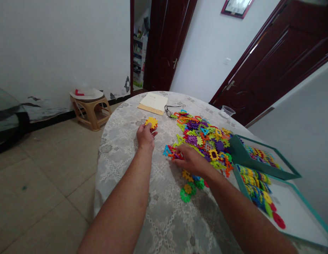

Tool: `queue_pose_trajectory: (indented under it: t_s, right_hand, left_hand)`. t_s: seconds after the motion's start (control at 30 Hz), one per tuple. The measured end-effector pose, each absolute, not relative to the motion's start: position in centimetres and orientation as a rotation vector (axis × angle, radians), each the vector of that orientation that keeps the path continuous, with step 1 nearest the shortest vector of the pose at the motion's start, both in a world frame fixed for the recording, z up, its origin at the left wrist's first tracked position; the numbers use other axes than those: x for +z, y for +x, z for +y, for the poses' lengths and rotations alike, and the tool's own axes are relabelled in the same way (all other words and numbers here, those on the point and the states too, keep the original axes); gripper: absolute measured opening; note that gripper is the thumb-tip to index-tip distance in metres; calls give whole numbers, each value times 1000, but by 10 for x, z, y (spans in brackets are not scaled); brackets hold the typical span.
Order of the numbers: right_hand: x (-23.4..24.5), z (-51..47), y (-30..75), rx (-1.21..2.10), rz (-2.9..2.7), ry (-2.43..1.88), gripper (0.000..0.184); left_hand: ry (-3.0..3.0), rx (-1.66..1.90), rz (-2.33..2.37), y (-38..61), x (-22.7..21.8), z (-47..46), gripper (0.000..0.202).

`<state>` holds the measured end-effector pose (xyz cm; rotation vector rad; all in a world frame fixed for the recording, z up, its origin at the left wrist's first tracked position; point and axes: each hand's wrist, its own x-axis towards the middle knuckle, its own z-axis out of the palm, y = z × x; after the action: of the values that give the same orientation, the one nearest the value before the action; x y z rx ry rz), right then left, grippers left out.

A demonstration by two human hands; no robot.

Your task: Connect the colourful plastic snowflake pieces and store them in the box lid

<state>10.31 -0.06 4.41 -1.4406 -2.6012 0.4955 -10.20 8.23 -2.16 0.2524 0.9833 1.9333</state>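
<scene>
At the colourful pile (192,140), snagging is best avoided by the right hand (190,160), its grip unclear, while a yellow gear (151,122) is held in the left hand (145,136).

From the wearer's head, the single view looked forward and down, close above the table (121,141), toward the doors (166,46) beyond, perhaps slightly tilted.

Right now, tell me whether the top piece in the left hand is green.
No, the toothed piece that shows on top in the left hand is yellow.
</scene>
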Motion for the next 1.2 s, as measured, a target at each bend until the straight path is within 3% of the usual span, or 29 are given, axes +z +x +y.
queue_pose_trajectory:
  t_s: [0.37, 0.5, 0.57, 0.8, 1.2]
  right_hand:
    - [24, 11, 93, 382, -2530, -1568, 17]
    - [28, 8, 93, 509, -2370, -1564, 53]
    - [31, 9, 89, 568, -2361, -1551, 63]
    - [35, 15, 65, 541, -2536, -1739, 35]
    - [41, 31, 45, 382, -2640, -1866, 43]
  left_hand:
    - [241, 1933, 1009, -101, -20, 82, 28]
    - [248, 1929, 1008, -100, -20, 82, 28]
    - [264, 1928, 1013, -100, -20, 82, 28]
    - [349, 1923, 1037, -93, -24, 83, 30]
    - [449, 1883, 1077, -90, -23, 85, 32]
